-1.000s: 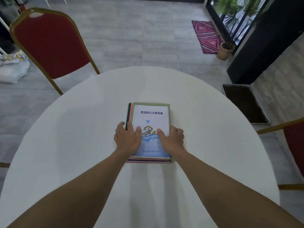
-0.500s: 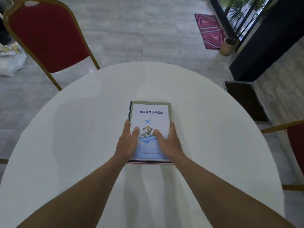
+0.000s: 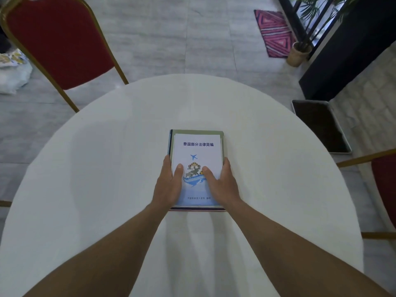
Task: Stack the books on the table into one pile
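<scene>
Book pile (image 3: 197, 146) sat near the centre of the round white table (image 3: 107, 168), squared up fairly well. Top book was white and blue with a plane and a whale-like drawing under dark blue Chinese title text. A green cover edge showed beneath it along the far and right sides, a dark blue spine on the left, and red, white and blue striped edges at the near end. Exact number of books: can't tell.

Left hand (image 3: 168, 185) lay flat against the pile's left side, fingers extended along the edge, thumb resting on the top cover. Right hand (image 3: 222, 183) mirrored it on the right side, thumb on the cover too. Both hands pressed the pile between them, not curled round it, pile resting on the table.

Containers: a rectangular tray (image 3: 321, 127) on the floor to the right held something dark, maybe soil, unclear. A woven pot (image 3: 297, 53) at far right held a palm-like plant. Red chair (image 3: 57, 39) stood far left, another red chair (image 3: 383, 185) at the right edge. Pink patterned rug (image 3: 274, 33) lay beside the pot.
</scene>
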